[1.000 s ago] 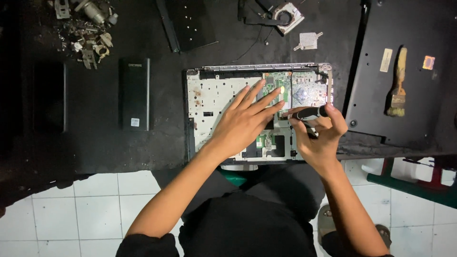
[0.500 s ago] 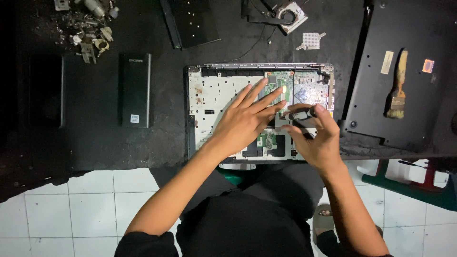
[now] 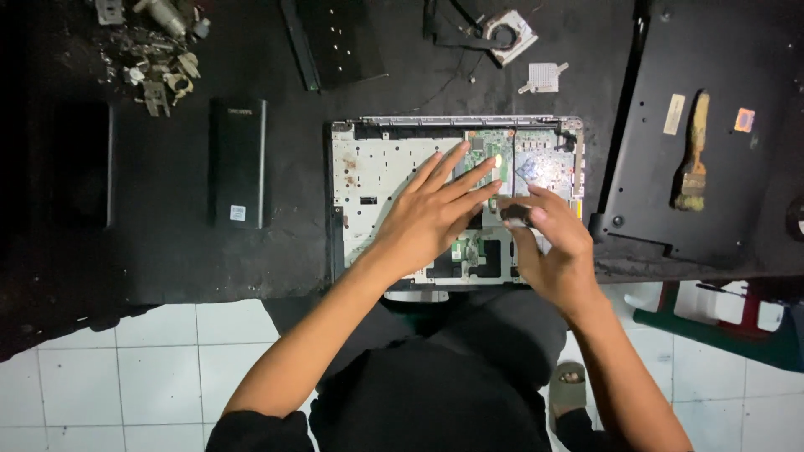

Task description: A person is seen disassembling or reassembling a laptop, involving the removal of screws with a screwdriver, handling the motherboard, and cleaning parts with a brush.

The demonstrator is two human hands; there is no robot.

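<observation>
An opened laptop base [image 3: 368, 167] lies on the black worktable, its pale inner frame and green circuit board [image 3: 536, 159] exposed. My left hand [image 3: 431, 213] rests flat on the frame with fingers spread, fingertips reaching the board. My right hand [image 3: 557, 247] is curled over the board's lower right part, pinching the dark handle of a small tool [image 3: 515, 213], likely a screwdriver, between thumb and fingers. The tool's tip is hidden by my fingers.
A black battery pack [image 3: 239, 163] lies left of the laptop. Scrap metal parts [image 3: 155, 54] sit at the far left. A dark panel [image 3: 339, 38], a fan [image 3: 507, 29] and a small heatsink [image 3: 544, 77] lie behind. A brush [image 3: 693, 159] rests on the black cover [image 3: 720, 209] at right.
My right hand has shifted left and slightly up across the board with the tool. My left hand stays flat on the frame.
</observation>
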